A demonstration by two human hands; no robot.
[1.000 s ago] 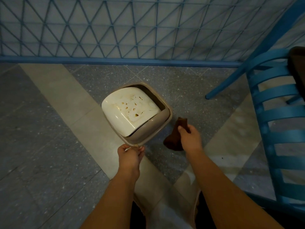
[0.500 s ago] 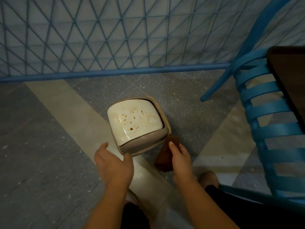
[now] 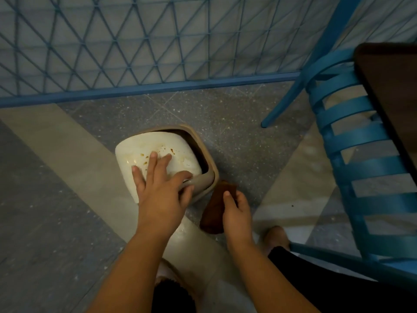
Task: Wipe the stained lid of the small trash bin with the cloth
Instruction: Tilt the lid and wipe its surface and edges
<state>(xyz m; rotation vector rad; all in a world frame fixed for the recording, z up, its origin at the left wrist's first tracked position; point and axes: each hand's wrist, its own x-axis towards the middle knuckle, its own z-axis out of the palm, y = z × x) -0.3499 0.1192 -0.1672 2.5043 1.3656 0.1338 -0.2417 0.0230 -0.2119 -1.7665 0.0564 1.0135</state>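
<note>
A small beige trash bin (image 3: pixel 212 168) stands on the floor, its white swing lid (image 3: pixel 180 150) speckled with brown stains and tilted, leaving a dark gap at the far side. My left hand (image 3: pixel 161 184) lies on the lid with straight fingers spread over the stains and the thumb at the lid's near edge. Just right of the bin, my right hand (image 3: pixel 237 213) grips a brown cloth (image 3: pixel 214 208), which hangs beside the bin without touching the lid.
A blue slatted chair (image 3: pixel 352 141) stands at the right with a dark tabletop (image 3: pixel 392 98) above it. A blue lattice fence (image 3: pixel 140 41) runs along the back. My foot (image 3: pixel 276 236) is on the tiled floor near the chair.
My left hand has moved from the bin's near rim up onto the lid, and the lid has tilted. My right hand keeps holding the cloth beside the bin.
</note>
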